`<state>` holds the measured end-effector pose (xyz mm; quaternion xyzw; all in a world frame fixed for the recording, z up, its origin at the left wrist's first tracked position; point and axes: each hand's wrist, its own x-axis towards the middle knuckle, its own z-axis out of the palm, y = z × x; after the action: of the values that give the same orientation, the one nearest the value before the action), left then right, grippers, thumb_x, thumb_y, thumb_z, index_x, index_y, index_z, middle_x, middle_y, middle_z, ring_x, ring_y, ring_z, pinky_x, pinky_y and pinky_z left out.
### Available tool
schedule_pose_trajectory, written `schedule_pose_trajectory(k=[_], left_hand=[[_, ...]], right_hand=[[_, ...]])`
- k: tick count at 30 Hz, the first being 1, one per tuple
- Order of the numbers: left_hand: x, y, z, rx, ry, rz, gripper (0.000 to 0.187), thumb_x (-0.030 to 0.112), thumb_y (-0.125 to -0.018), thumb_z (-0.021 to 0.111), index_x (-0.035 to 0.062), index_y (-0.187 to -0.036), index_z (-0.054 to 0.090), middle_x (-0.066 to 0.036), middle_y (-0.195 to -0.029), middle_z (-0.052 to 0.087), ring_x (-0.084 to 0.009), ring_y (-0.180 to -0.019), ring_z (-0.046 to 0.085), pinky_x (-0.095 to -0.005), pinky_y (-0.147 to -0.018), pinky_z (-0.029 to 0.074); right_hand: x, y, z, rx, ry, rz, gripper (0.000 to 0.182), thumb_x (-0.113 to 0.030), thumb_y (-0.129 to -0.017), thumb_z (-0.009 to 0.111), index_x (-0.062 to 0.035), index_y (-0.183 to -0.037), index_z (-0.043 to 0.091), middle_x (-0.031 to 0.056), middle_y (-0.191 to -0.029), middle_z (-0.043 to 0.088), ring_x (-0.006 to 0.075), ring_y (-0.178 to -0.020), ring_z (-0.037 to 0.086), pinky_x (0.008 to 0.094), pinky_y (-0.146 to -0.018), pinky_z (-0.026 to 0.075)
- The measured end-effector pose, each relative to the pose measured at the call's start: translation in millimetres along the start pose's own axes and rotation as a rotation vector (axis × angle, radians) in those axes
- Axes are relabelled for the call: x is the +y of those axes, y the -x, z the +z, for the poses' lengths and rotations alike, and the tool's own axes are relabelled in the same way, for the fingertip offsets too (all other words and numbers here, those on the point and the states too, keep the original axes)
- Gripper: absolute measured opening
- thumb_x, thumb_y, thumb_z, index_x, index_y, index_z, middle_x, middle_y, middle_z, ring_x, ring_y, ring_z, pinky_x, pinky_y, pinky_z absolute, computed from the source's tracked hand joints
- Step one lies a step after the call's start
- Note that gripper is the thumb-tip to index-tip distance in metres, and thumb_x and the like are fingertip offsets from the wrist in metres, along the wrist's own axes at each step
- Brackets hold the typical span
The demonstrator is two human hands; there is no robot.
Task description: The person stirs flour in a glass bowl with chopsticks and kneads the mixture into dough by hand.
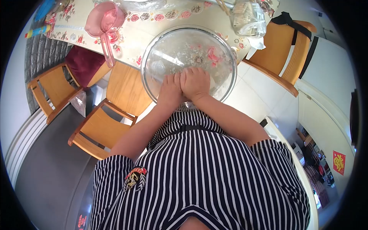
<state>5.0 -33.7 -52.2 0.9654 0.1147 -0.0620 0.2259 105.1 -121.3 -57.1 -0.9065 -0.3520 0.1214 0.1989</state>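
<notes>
A large clear glass bowl (226, 50) stands at the near edge of the flowered tablecloth (138, 32). White smears and bits cling to its inside. My left hand (170, 89) and my right hand (195, 82) are side by side and touching, inside the near part of the bowl. Both have their fingers curled down with the knuckles up. What lies under them, if anything, is hidden by the hands.
A pink translucent pan (105, 21) lies at the back left, its handle toward me. Clear plastic bags (248, 19) sit at the back right. Wooden chairs (128, 88) stand left of the bowl, another wooden chair (285, 50) at the right.
</notes>
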Motion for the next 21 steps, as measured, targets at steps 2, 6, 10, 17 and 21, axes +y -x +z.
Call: schedule_pose_trajectory(k=[2,6,10,17,21], left_hand=[[-4.4,-17.2,-3.0,-0.165,0.082,-0.14,0.103,0.05,-0.059,0.088,0.0,-0.139,0.046,-0.014,-0.131,0.056,-0.0353,-0.117,0.054,-0.0477,-0.103,0.045],[-16.8,-31.8,-4.1,-0.125,0.109,-0.134,0.106,0.052,-0.056,0.09,-0.0005,-0.138,0.047,-0.013,-0.129,0.058,-0.0361,-0.113,0.056,-0.0463,-0.099,0.047],[-25.7,-47.7,-13.6,-0.261,0.301,-0.283,0.112,0.054,-0.053,0.092,-0.0008,-0.139,0.046,-0.019,-0.126,0.058,-0.0384,-0.111,0.058,-0.0454,-0.098,0.048],[-4.3,-64.5,-68.5,0.05,0.152,-0.251,0.117,0.039,-0.056,0.095,-0.0015,-0.148,0.035,-0.023,-0.137,0.048,-0.0393,-0.13,0.047,-0.046,-0.109,0.04],[-6.2,-71.3,-71.7,0.141,0.079,-0.139,0.108,0.03,-0.061,0.094,-0.0007,-0.147,0.036,-0.02,-0.141,0.044,-0.0385,-0.131,0.044,-0.0474,-0.11,0.038]], right_hand=[[7.5,-16.9,8.5,0.057,-0.022,-0.047,0.022,-0.029,-0.088,0.057,-0.0112,-0.081,0.069,0.0047,-0.087,0.069,0.0261,-0.091,0.063,0.044,-0.078,0.046],[11.3,-39.8,7.6,0.007,-0.077,-0.081,0.023,-0.028,-0.086,0.058,-0.0103,-0.075,0.067,0.0094,-0.077,0.067,0.0306,-0.08,0.063,0.0461,-0.072,0.048],[4.2,-57.2,-1.5,-0.108,-0.08,0.038,0.032,-0.03,-0.086,0.054,-0.0064,-0.072,0.071,0.017,-0.076,0.07,0.036,-0.07,0.066,0.0516,-0.071,0.051],[-6.0,-103.9,-50.4,-0.026,-0.125,0.103,0.033,-0.029,-0.087,0.052,-0.0057,-0.071,0.068,0.0164,-0.077,0.07,0.0385,-0.072,0.065,0.0517,-0.069,0.05],[7.0,-109.9,-38.2,0.19,-0.234,-0.032,0.021,-0.023,-0.088,0.057,-0.0062,-0.086,0.069,0.0144,-0.085,0.07,0.0366,-0.081,0.065,0.0485,-0.074,0.049]])
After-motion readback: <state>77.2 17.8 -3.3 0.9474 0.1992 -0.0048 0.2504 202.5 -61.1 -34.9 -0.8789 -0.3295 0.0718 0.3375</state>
